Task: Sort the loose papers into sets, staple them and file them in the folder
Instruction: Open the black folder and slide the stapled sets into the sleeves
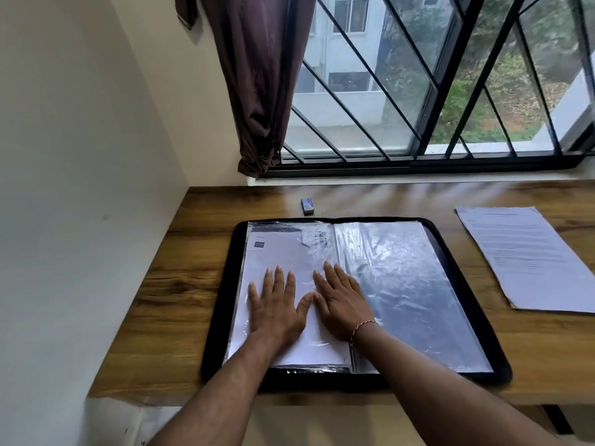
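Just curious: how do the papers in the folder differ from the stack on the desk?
The filed papers lie under clear plastic in the folder, pressed by the left hand and right hand; the loose stack lies bare on the desk, untouched. The filed papers look mostly blank with a small logo; the loose stack is covered in text. Both are white and flat.

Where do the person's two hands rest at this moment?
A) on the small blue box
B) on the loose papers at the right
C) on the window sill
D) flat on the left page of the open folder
D: the left hand and right hand lie flat, fingers straight, on the left page of the folder.
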